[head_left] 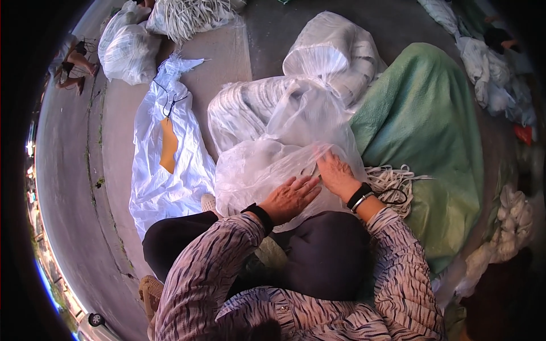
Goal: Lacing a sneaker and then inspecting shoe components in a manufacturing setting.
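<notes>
A clear plastic bag (250, 170) lies across my lap, its film wrinkled and partly see-through. My left hand (290, 199) rests on its near side, palm down and fingers stretched toward the right. Just beyond it, my right hand (336, 173) touches the film, fingers extended forward and its fingertips against a fold. Both hands are open. Behind the bag, packed bundles of white strips in clear plastic (244, 108) press close together. Beside my right wrist sits a loose tangle of pale strips (392, 184). What the clear bag holds is hard to make out.
At the right stands a large green woven sack (426, 125). A white plastic sack (170, 153) with an orange tag (168, 145) lies flat at the left. More filled bags (128, 48) and a pile of pale strips (190, 17) are farther off. A person's legs (77, 62) show at the far left.
</notes>
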Available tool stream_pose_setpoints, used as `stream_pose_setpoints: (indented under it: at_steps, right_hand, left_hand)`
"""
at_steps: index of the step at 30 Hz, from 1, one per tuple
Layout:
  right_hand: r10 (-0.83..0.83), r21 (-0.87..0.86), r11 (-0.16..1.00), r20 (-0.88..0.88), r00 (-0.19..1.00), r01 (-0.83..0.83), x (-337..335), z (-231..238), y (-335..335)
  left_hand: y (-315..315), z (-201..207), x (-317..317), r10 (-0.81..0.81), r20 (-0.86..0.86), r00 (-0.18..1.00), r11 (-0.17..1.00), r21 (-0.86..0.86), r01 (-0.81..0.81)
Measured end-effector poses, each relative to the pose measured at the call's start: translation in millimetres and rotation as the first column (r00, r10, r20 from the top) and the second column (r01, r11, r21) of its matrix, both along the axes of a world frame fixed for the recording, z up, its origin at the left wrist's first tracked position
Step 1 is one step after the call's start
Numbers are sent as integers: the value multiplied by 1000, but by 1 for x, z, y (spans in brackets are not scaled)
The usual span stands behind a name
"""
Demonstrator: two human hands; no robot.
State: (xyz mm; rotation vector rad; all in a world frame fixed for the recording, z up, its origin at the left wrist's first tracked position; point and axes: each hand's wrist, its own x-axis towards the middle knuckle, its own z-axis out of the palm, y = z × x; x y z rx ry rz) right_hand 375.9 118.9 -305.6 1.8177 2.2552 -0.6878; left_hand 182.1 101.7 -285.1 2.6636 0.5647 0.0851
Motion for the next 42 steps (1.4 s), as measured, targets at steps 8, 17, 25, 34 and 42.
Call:
stream_pose_setpoints:
  at_steps: [8,17,25,34,42]
  right_hand:
    - [65,-269,963,160,985,-20,27,-32,7]
    - [-98,-232,969,-66,993,80,17,-60,-23]
    - [-262,479,835,-86,961,271,31,-46,9]
    - [-311,-357,867,157,937,347,21,-67,6]
    - [-675,-341,737,-327,661,584,34,-102,-11]
  left_hand:
    - [19,-26,-7,57,-363,930,938,-299,-174]
    - [13,-31,-113,10,-810,586,-406,-539,-738]
    - [26,-62,-129,612,-789,61,-671,-558,-488]
    - [43,-72,-113,918,-355,-178,-368,-929,-48]
    - [22,-95,-98,782,-357,511,475,-188,-859]
